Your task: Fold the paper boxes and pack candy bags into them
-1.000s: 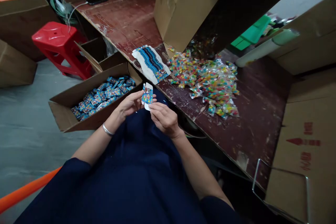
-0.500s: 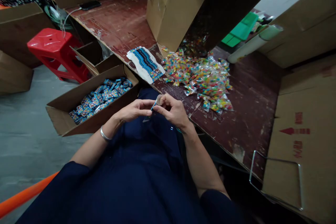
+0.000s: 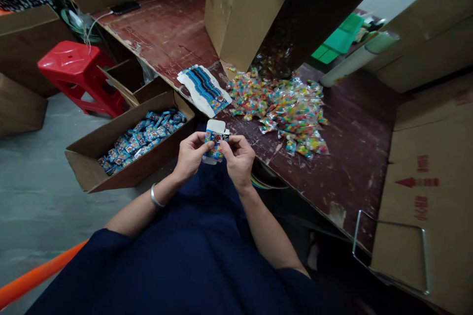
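Over my lap, both hands hold one small blue printed carton [image 3: 215, 139] with a white flap standing up at its top. My left hand [image 3: 190, 155] grips its left side and my right hand [image 3: 239, 157] pinches its right side, with a small candy packet at the carton's opening. A stack of flat blue cartons [image 3: 204, 89] lies on the table edge just beyond. To its right spreads a pile of clear bags of coloured candy [image 3: 284, 108]. An open cardboard box [image 3: 111, 157] at my left holds several finished blue cartons [image 3: 144, 135].
A large tipped cardboard box [image 3: 251, 15] stands behind the candy pile on the worn red-brown table [image 3: 354, 157]. A red plastic stool [image 3: 74, 76] is at far left. More cardboard boxes [image 3: 424, 192] crowd the right. A phone [image 3: 125, 7] lies at the back.
The carton was edge-on and pinched flat between my fingertips; now it is turned face-up and opened out, with its white flap raised. Both hands have lifted slightly toward the table.
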The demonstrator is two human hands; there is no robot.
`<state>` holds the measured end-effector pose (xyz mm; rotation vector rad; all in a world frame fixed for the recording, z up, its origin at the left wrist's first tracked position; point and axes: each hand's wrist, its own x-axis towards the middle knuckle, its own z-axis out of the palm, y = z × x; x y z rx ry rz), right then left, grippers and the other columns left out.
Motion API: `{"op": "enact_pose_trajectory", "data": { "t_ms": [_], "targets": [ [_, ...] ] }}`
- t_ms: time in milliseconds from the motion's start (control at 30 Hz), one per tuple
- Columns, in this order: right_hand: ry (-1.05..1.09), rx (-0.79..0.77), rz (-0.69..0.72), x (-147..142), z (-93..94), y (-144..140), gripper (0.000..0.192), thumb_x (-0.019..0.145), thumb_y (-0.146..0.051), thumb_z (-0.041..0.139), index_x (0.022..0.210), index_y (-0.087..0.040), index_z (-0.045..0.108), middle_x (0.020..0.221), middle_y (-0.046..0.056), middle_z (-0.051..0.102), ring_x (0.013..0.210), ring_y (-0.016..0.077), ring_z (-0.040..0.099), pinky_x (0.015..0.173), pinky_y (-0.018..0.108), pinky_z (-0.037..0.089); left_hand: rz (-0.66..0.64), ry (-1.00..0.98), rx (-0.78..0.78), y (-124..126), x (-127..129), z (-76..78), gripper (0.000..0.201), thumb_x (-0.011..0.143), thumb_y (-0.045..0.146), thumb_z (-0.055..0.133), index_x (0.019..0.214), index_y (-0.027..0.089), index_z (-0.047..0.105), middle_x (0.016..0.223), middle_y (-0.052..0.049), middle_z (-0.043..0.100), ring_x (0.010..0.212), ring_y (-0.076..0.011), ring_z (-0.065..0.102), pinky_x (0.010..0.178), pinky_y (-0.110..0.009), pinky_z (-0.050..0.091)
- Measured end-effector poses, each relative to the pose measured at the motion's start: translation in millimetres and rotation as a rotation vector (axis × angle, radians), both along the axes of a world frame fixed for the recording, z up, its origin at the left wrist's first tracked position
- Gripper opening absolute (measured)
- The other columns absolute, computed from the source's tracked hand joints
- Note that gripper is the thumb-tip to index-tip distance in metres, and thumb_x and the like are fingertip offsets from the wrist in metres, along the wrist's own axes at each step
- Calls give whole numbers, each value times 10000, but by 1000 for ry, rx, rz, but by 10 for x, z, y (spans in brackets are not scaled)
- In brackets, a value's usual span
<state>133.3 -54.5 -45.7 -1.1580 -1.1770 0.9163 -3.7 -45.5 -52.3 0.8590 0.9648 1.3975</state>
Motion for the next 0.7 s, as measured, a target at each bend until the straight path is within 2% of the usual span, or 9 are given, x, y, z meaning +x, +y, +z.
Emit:
{"op": "enact_pose_trajectory", "data": {
  "t_ms": [100, 200, 267, 367, 467, 600, 700],
  "targets": [
    [3, 38, -12, -24, 1, 35, 261, 882, -399, 756, 1067, -240, 662, 884, -3, 699, 760, 152, 687, 699, 281, 601, 47, 90, 78, -36, -19, 37, 522, 752, 361, 893, 1200, 226, 662, 960, -13, 725, 853, -161, 705, 826, -274, 585],
    [-60, 97, -56, -20, -7, 42, 380, 897, -385, 741, 1239, -252, 641, 956, 19, 706, 834, 173, 696, 782, 319, 607, -75, 179, 88, -43, -74, 77, 643, 790, 356, 857, 1373, 256, 605, 1177, -52, 711, 878, -175, 723, 852, -298, 596],
    [-119, 130, -67, -3, -17, 35, 355, 914, -392, 725, 1233, -256, 650, 928, 13, 691, 793, 169, 674, 763, 325, 597, -191, 177, 77, -22, -114, 90, 631, 783, 363, 856, 1357, 242, 624, 1203, -64, 705, 888, -189, 727, 847, -308, 597],
    [-194, 176, -75, 38, -35, 25, 230, 930, -414, 706, 1093, -256, 666, 840, -11, 644, 701, 154, 626, 680, 304, 569, -323, 90, 67, 27, -164, 98, 561, 752, 349, 881, 1246, 211, 653, 1072, -55, 713, 917, -201, 715, 845, -308, 594],
    [-274, 206, -75, 86, -42, 34, 195, 965, -434, 658, 920, -247, 623, 881, 13, 653, 776, 174, 661, 711, 316, 578, -401, 65, 65, 49, -183, 111, 446, 748, 339, 887, 1098, 189, 654, 995, -49, 692, 882, -183, 685, 812, -291, 583],
    [-298, 219, -32, 98, -14, 67, 213, 978, -429, 648, 894, -245, 579, 1104, 77, 689, 963, 216, 709, 802, 360, 604, -354, 130, 86, 24, -151, 154, 396, 755, 323, 878, 1032, 188, 629, 1007, -44, 655, 885, -168, 649, 791, -266, 557],
    [-166, 243, -27, 72, 31, 94, 198, 957, -408, 689, 978, -257, 563, 1047, 57, 698, 939, 208, 717, 850, 378, 608, -267, 137, 106, -2, -123, 194, 412, 751, 297, 873, 1016, 208, 571, 994, -20, 616, 890, -155, 631, 786, -250, 551]
  ]
}}
